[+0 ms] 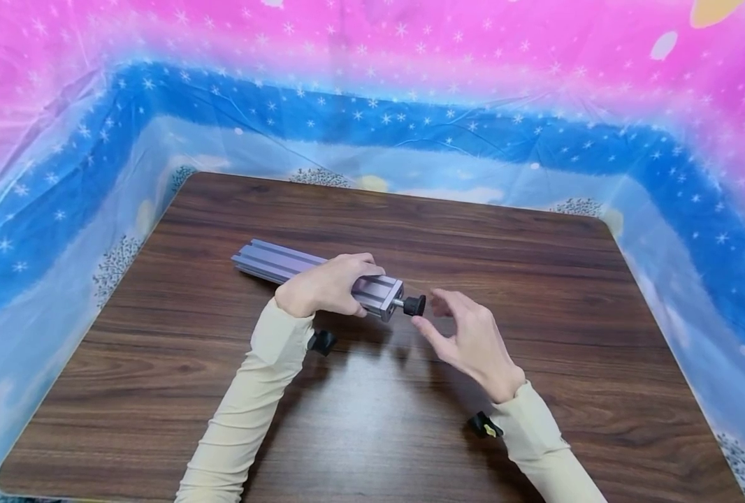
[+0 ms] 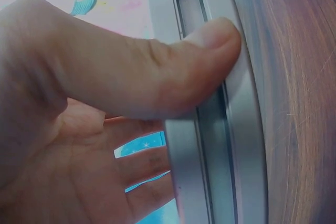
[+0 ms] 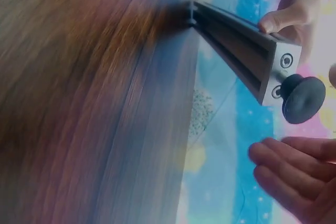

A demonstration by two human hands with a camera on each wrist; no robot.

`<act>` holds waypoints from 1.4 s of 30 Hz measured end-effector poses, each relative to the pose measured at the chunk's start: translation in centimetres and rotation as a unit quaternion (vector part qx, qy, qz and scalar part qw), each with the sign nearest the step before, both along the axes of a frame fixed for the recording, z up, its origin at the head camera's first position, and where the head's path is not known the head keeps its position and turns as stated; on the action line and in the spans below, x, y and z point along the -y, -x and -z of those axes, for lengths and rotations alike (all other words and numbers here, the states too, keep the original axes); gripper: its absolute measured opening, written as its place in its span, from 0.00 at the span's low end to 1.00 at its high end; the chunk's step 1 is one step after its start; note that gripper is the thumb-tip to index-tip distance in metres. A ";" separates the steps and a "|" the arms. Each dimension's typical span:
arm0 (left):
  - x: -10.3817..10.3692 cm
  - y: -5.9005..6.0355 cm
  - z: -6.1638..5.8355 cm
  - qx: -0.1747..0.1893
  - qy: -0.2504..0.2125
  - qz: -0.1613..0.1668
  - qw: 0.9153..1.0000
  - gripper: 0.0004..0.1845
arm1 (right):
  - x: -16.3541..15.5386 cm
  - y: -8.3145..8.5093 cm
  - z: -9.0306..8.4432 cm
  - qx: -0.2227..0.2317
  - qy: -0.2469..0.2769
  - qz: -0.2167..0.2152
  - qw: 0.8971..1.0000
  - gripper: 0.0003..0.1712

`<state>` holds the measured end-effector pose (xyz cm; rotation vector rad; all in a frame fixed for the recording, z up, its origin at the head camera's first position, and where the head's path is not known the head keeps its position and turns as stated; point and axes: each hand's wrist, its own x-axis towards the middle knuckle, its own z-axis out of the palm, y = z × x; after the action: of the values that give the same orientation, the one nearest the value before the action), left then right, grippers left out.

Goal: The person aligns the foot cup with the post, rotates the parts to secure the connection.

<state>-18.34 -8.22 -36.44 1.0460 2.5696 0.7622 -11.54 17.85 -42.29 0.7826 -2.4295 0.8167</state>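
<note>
My left hand grips a silver aluminium extrusion near its right end. In the left wrist view its thumb lies across the slotted face, with the fingers partly hidden behind. A metal end plate with screws caps the near end of the extrusion. Out of that plate, on a short threaded stem, sticks a round black levelling foot. Around this foot my right hand is spread, thumb and fingers apart. The right wrist view shows its fingers a little away from the foot, not closed on it.
The extrusion is held over a dark wood-grain table with rounded corners. A patterned pink and blue cloth hangs behind and beside the table. Black wrist mounts project from the sleeves near the tabletop.
</note>
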 end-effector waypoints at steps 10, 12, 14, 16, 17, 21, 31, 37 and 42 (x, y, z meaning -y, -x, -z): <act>0.1 0.0 0.2 0.007 0.004 -0.003 1.000 0.33 | -0.2 0.5 0.9 -0.110 -0.032 -0.100 0.988 0.35; 0.1 -0.1 0.2 0.008 0.002 -0.003 1.000 0.33 | -0.2 0.5 1.0 -0.103 -0.027 -0.097 0.990 0.33; 0.1 -0.1 0.2 0.006 0.003 -0.003 1.000 0.33 | -0.2 0.4 0.9 -0.092 -0.021 -0.091 0.991 0.30; 0.1 -0.1 0.2 0.005 0.003 -0.004 1.000 0.33 | -0.2 0.5 0.9 -0.085 -0.014 -0.085 0.993 0.27; 0.1 -0.1 0.2 0.004 0.004 -0.004 1.000 0.33 | -0.2 0.5 0.9 -0.083 -0.010 -0.082 0.993 0.27; 0.0 -0.2 0.2 0.002 0.004 -0.003 1.000 0.33 | 0.0 0.5 1.0 -0.070 0.008 -0.067 0.995 0.24; 0.0 -0.2 0.2 0.006 -0.002 -0.004 1.000 0.32 | 0.6 0.3 0.5 0.006 0.022 -0.012 1.000 0.08; 0.1 -0.2 0.2 0.006 0.001 -0.005 1.000 0.32 | 0.8 0.0 0.2 0.041 0.003 0.019 0.999 0.12; 0.1 -0.1 0.3 0.005 -0.002 -0.003 1.000 0.33 | 0.2 -0.2 0.2 0.045 0.002 -0.010 0.999 0.25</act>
<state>-18.24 -8.31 -36.70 1.0335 2.5650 0.7716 -11.36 17.65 -42.50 0.7848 -2.5028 0.8807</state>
